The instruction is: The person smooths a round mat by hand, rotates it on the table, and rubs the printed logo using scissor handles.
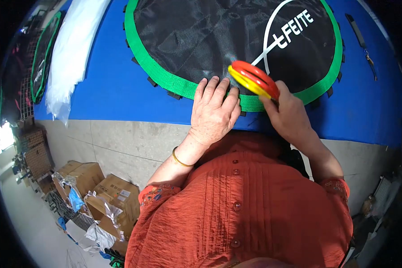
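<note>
A round black mesh mat [196, 40] with white lettering and a green fabric border [165, 79] lies on the blue table. Small dark tabs stick out around its edge. My left hand [213, 109] rests on the near border, fingers stretched forward and palm down. In my right hand [289, 111] is a rounded red-and-yellow object [254, 79], gripped at its near end and raised over the mat's near edge. Its exact kind cannot be made out.
The blue table [116, 100] has clear plastic bags [73, 49] on its left side. A thin dark tool [356, 31] lies at the far right. Opened cardboard boxes [120, 196] stand on the floor at lower left. Another green-edged black mat [43, 62] is at far left.
</note>
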Demonstrator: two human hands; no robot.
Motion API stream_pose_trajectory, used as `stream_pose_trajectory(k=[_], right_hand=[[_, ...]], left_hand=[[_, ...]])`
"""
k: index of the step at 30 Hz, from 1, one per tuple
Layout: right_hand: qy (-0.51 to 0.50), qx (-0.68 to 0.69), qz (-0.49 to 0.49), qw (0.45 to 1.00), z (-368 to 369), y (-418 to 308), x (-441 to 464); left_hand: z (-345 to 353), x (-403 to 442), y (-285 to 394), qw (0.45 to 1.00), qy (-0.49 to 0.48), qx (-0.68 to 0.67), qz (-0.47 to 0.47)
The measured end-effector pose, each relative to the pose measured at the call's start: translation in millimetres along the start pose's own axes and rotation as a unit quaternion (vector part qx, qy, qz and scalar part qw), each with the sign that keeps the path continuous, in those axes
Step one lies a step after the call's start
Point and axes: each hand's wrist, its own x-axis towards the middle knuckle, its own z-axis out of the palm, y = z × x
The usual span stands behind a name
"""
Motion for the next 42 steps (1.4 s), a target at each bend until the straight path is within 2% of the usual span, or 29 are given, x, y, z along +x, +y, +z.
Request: stream_pose_trajectory(k=[1,10,16,25,31,37,42], right_hand=[[-0.021,0.009,0.007,1.000,-2.0,-1.5,-6.4],[0.056,-0.010,-0.038,0.998,23.0,2.4,13.2],[0.000,-0.014,-0.028,1.000,6.3,-8.2,-10.9],[0.108,-0.055,-0.079,0.989,32.7,4.5,27.4],[0.052,-0.054,-0.035,0.997,13.7,-1.4,18.2],[0.103,-0.068,-0.059,0.991,27.4,10.8,39.5],[0.098,-0.071,-0.044,0.992,20.9,8.8,49.2]], left_hand=[[0.1,0.1,-0.3,1.000,-0.001,0.002,0.000],[0.8,-0.9,-1.0,1.000,-0.001,-0.001,0.004],[1.2,-2.0,-1.4,1.000,0.001,-0.007,0.000],[-1.5,3.0,1.6,1.000,-0.016,0.002,-0.003],[-2.0,2.6,0.6,1.000,-0.015,0.000,-0.005],[-1.3,2.9,0.7,1.000,-0.017,0.002,-0.002],[-0.8,2.3,-0.8,1.000,-0.013,0.004,0.002]])
